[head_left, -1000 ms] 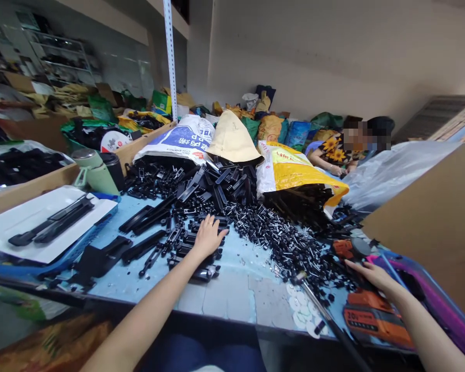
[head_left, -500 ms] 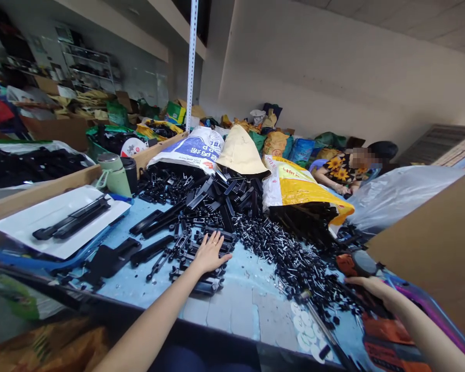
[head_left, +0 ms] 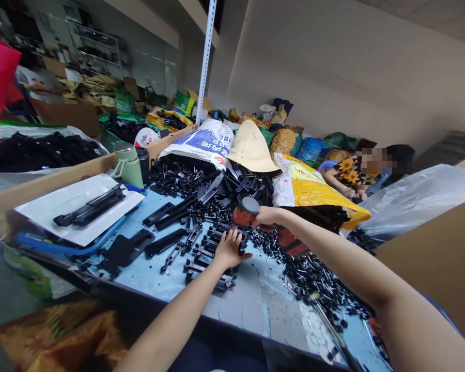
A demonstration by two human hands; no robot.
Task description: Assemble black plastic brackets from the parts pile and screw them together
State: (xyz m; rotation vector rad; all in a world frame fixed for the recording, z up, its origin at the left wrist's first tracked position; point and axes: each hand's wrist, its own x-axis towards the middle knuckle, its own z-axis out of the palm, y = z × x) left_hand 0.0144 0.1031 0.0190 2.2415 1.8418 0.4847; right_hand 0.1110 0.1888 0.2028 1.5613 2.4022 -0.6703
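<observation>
My right hand (head_left: 268, 217) grips a red and grey cordless drill (head_left: 242, 213), held just above the table beside my left hand; its tip is hard to make out. My left hand (head_left: 228, 250) lies with fingers spread over a row of black plastic parts (head_left: 201, 262), touching them. To the right spreads a heap of small screws and black pieces (head_left: 313, 276). Loose black linkages (head_left: 174, 253) and long black bars (head_left: 165, 243) lie left of the row.
Beyond the parts lie a white-blue sack (head_left: 201, 144), a cream sack (head_left: 253, 150) and a yellow sack (head_left: 318, 186). A green flask (head_left: 127, 164) stands left by a white board (head_left: 34, 209). A metal rod (head_left: 329, 323) lies at front right. Another person (head_left: 351, 173) sits behind.
My right hand has picked up the drill from the right end of the table and swung it left, close to my left hand. The left hand stays spread on the black parts.
</observation>
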